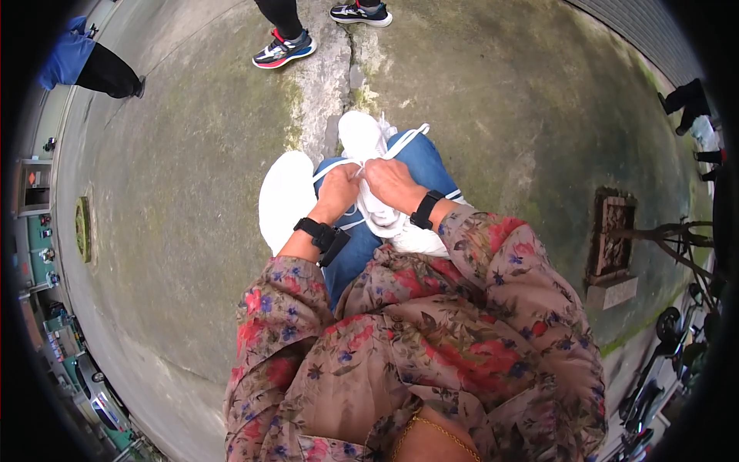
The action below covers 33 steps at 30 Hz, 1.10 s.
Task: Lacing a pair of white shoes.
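My left hand (337,191) and my right hand (391,181) meet over my lap, fingers closed in a pinch on a white cord (411,138). One length of cord runs off to the left of the hands, and a loop sticks out to the upper right. Bunched white cloth (362,134) lies beyond the hands, and more of it hangs beneath them. Left of my left wrist is a smooth white rounded piece (285,197); its kind is unclear. Blue denim (432,163) shows under the cord. The exact point of the pinch is partly hidden by the fingers.
A person's sports shoes (285,49) stand on the stained concrete ground (493,100) ahead. Another person in blue (69,60) is at the far left. To the right are a brick-edged planter (613,239) with a bare trunk, and parked motorbikes (654,377).
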Tool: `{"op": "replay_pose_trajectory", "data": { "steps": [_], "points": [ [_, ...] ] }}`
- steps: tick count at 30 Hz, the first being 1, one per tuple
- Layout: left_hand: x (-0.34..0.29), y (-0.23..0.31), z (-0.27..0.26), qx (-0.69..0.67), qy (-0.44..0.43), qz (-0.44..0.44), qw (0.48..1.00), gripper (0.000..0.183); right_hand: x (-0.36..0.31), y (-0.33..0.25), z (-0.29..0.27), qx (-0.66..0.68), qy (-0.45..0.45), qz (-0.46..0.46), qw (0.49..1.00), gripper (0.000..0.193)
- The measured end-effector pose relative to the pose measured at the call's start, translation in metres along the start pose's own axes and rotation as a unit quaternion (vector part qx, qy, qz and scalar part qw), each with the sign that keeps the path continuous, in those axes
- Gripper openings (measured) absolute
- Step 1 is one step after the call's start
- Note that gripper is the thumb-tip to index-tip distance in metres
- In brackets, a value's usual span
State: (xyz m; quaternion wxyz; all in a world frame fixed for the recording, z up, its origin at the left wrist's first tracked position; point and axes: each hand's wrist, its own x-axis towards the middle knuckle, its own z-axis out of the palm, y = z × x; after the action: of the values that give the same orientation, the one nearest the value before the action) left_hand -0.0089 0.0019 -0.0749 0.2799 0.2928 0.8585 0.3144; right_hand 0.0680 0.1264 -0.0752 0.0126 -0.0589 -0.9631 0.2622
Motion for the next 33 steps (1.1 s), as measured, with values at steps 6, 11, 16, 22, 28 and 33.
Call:
{"op": "replay_pose_trajectory", "data": {
  "steps": [6,11,16,22,28,33],
  "points": [
    [-0.016,0.007,0.007,0.036,0.065,0.045,0.996,0.023,-0.007,0.012,-0.011,0.001,0.006,-0.044,0.999,0.014],
    [-0.051,0.042,0.001,0.113,0.145,0.27,0.945,0.025,-0.061,0.012,-0.068,0.063,-0.077,-0.142,0.985,0.019],
    [-0.028,0.052,0.0,0.08,0.097,0.293,0.948,0.017,-0.054,0.019,-0.066,0.254,-0.047,0.03,0.966,0.024],
    [-0.061,0.111,0.002,-0.096,0.003,0.303,0.948,0.012,-0.049,0.037,-0.052,0.554,0.038,0.162,0.816,0.027],
    [-0.038,0.083,-0.011,-0.258,0.041,0.004,0.965,0.018,-0.045,0.015,-0.065,0.56,0.045,0.097,0.821,0.027],
    [-0.039,0.073,-0.005,-0.282,0.07,-0.022,0.957,0.018,-0.037,0.003,-0.065,0.562,0.025,0.115,0.818,0.028]
  ]
}}
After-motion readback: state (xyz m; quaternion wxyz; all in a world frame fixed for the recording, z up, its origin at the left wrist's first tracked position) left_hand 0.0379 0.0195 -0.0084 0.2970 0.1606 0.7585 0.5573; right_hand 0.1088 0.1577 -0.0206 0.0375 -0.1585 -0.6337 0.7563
